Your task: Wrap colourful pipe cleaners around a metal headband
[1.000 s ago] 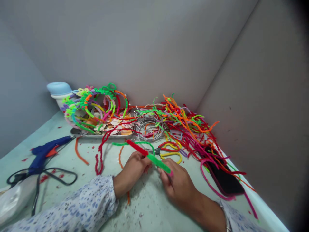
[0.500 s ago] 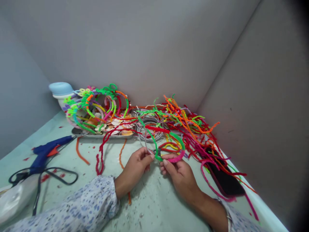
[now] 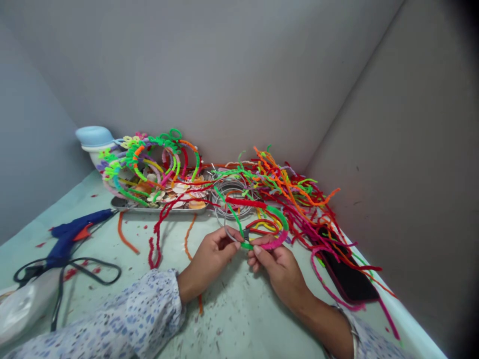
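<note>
A wire ring (image 3: 277, 242) is held between my two hands, wrapped in red, green and pink pipe cleaner, with a bare grey stretch near the left fingers. My left hand (image 3: 210, 258) is closed, thumb and fingers pinching the ring beside the green wrapping. At the edge of the pink part, my right hand (image 3: 282, 271) pinches the ring between thumb and fingers. A green pipe cleaner (image 3: 232, 211) rises from between the hands, its free end pointing up and left. Red-handled scissors (image 3: 264, 232) lie behind the ring, partly hidden by it.
Finished pipe-cleaner hoops (image 3: 149, 147) rest on a tray (image 3: 168, 211) of shells, beside a blue-lidded container (image 3: 95, 139). A blue glue gun (image 3: 71, 234) lies left. Coiled wire (image 3: 234, 187) and a pile of pipe cleaners (image 3: 292, 184) sit behind; a dark phone (image 3: 348, 274) is at right.
The green pipe cleaner's upright length has shifted slightly and leans more to the left, with more green showing around the ring between my fingers. Both hands stay almost in place.
</note>
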The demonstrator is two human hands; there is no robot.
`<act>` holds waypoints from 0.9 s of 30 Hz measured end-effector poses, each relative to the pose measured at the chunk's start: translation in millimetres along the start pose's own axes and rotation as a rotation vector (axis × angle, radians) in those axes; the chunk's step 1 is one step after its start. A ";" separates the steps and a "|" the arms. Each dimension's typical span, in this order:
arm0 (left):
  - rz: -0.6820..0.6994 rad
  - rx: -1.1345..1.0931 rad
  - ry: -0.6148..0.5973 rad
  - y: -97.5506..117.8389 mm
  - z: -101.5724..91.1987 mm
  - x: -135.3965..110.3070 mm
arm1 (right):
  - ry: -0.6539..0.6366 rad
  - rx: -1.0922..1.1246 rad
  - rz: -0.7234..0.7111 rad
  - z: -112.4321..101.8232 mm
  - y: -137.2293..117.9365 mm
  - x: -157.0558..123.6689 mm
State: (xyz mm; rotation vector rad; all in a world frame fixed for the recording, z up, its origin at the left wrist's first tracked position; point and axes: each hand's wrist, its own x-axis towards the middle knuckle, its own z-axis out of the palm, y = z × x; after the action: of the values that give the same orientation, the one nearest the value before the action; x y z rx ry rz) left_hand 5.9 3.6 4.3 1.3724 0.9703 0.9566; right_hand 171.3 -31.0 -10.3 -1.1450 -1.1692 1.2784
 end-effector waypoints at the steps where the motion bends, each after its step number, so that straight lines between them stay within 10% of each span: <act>1: 0.003 0.014 0.004 -0.1 0.1 -0.3 | 0.000 -0.004 -0.003 0.0 0.2 -0.1; 27: 0.124 0.267 0.038 -2.4 -3.4 -4.0 | 0.045 -0.344 -0.256 -5.7 13.7 -5.2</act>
State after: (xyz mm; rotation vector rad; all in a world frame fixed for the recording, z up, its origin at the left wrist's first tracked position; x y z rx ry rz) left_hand 1.4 1.0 1.9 1.6587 1.0809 0.9735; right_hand 176.0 -36.2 -24.4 -1.2153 -1.4884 0.8738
